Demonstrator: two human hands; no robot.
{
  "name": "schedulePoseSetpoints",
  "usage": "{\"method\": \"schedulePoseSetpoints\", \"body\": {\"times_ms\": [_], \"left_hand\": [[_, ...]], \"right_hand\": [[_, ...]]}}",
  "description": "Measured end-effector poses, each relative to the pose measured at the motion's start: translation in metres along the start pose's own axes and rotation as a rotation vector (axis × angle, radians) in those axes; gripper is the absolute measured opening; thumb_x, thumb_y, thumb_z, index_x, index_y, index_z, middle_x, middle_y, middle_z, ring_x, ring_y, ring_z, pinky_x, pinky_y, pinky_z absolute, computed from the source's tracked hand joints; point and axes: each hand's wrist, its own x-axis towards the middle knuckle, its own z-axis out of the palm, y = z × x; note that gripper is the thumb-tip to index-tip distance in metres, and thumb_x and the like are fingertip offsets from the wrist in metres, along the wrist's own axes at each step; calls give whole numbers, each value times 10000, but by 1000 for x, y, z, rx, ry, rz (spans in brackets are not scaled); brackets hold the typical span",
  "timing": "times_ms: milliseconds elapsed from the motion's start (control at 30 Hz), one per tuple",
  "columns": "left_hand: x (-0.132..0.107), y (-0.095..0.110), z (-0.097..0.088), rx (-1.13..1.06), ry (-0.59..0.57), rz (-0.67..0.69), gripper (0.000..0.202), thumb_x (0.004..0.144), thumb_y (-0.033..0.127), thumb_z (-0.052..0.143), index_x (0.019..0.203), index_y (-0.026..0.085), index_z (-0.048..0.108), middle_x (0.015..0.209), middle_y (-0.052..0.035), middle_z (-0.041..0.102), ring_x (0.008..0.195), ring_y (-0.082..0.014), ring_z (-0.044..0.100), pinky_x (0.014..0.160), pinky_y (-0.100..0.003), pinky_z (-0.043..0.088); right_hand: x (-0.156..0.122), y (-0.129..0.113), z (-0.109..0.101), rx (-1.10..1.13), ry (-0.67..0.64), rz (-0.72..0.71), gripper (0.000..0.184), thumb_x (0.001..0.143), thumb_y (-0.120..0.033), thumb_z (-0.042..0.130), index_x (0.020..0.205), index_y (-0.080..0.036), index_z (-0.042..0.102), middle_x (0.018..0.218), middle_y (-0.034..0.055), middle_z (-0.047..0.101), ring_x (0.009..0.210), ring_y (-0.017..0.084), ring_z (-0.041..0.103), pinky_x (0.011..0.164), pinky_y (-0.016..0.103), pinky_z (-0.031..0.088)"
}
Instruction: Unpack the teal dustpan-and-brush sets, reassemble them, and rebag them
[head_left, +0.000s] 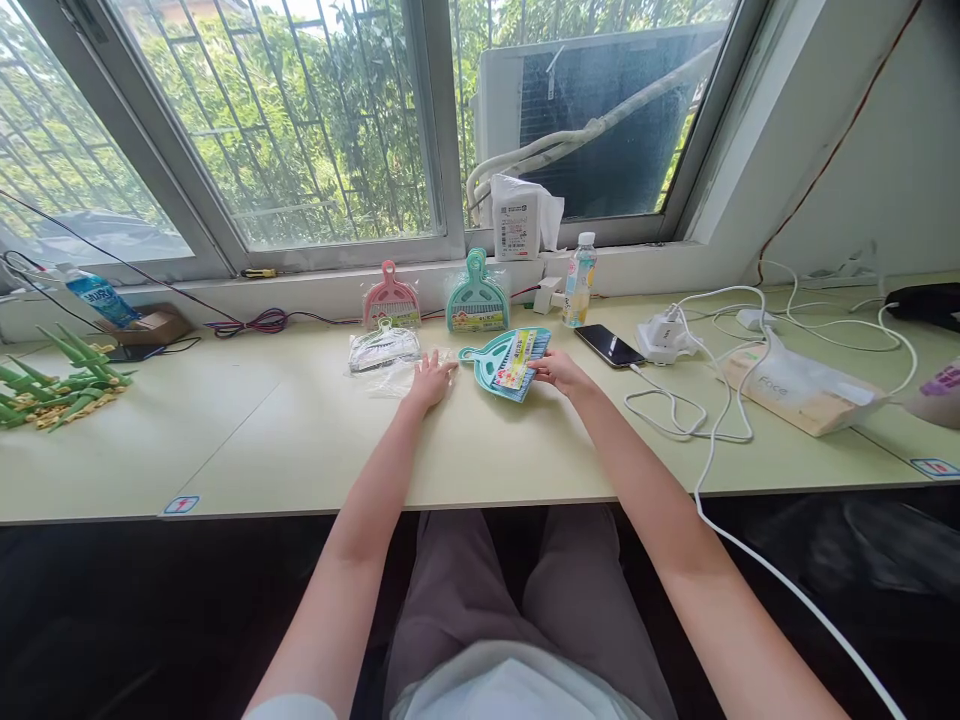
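A teal mini dustpan-and-brush set (pixel 504 362) with a printed label lies flat on the pale desk (pixel 300 440). My right hand (pixel 559 372) grips its right edge, fingers curled on it. My left hand (pixel 430 378) lies open, fingers spread, on a clear plastic wrapper (pixel 397 378) just left of the set. Beside it lies a clear bagged set (pixel 382 346). A pink set (pixel 391 298) and another teal set (pixel 477 296) lean against the window ledge behind.
A drink bottle (pixel 580 280), tissue pack (pixel 519 218), phone (pixel 609 345), charger with white cables (pixel 664 338) and a wrapped packet (pixel 802 388) lie to the right. Green plastic pieces (pixel 56 385), a blue bottle (pixel 101 296) and wires (pixel 247 322) are at the left.
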Motion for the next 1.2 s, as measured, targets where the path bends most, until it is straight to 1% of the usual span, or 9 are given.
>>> {"method": "schedulePoseSetpoints", "body": {"times_ms": [100, 200, 367, 467, 600, 700, 800, 1067, 1200], "left_hand": [[0, 1, 0, -28, -16, 16, 509, 965, 207, 295, 1447, 292, 432, 1616, -116, 171, 1494, -338, 61, 1136, -625, 164], [0, 1, 0, -52, -47, 15, 530, 954, 203, 303, 1461, 313, 411, 1625, -104, 139, 1492, -353, 29, 1129, -643, 146], [0, 2, -1, -86, -54, 43, 517, 938, 213, 331, 1410, 359, 483, 1632, -44, 125, 1487, -382, 9, 1117, -666, 144], [1, 3, -1, -102, -80, 44, 525, 917, 199, 360, 1397, 359, 499, 1631, -42, 127, 1483, -396, 28, 1095, -687, 178], [-1, 3, -4, -123, -84, 33, 553, 864, 123, 406, 1368, 309, 535, 1615, -79, 189, 1483, -373, 111, 1105, -661, 210], [-4, 2, -8, -183, 33, 55, 610, 777, -1, 408, 1318, 227, 569, 1564, -106, 315, 1455, -287, 271, 1143, -503, 296], [-6, -1, -10, -193, 193, 35, 635, 727, -55, 410, 1309, 161, 541, 1472, -128, 430, 1362, -228, 424, 1081, -358, 404], [1, -6, -10, -80, 186, -154, 458, 799, -46, 386, 1129, 150, 637, 1149, -140, 645, 1110, -249, 603, 963, -351, 458], [-5, -1, -18, -130, 333, -178, 552, 818, -47, 335, 1275, 178, 549, 1133, -130, 652, 1058, -261, 628, 898, -354, 476]], "right_hand": [[3, -2, -4, 33, 105, -25, 219, 720, 65, 603, 819, -130, 628, 796, 63, 729, 724, 172, 711, 741, 325, 628], [3, -5, -6, 67, 144, -50, 223, 723, 59, 603, 825, -139, 619, 802, 54, 728, 744, 173, 711, 739, 327, 632], [0, -8, -6, 67, 18, -69, 195, 735, 30, 616, 846, -127, 649, 871, 82, 745, 770, 171, 718, 747, 306, 628], [0, -5, -4, 22, -77, -37, 199, 726, 23, 629, 859, -121, 665, 872, 88, 751, 755, 171, 722, 718, 287, 626], [1, -2, -4, -60, -59, 7, 210, 712, 39, 626, 853, -111, 667, 849, 93, 751, 713, 170, 718, 712, 304, 625], [0, -5, -6, -77, -20, 9, 206, 714, 48, 613, 838, -109, 663, 843, 93, 750, 711, 168, 717, 707, 298, 623], [-1, -9, -8, -83, -1, 15, 212, 712, 57, 608, 831, -110, 660, 826, 89, 749, 703, 166, 714, 683, 283, 621], [-4, -10, -4, -122, 25, 13, 203, 720, 55, 603, 838, -100, 662, 843, 100, 747, 730, 180, 718, 761, 335, 619], [-8, -6, 1, -70, -89, -36, 216, 713, 19, 639, 875, -116, 680, 889, 100, 754, 796, 195, 726, 785, 336, 616]]}}
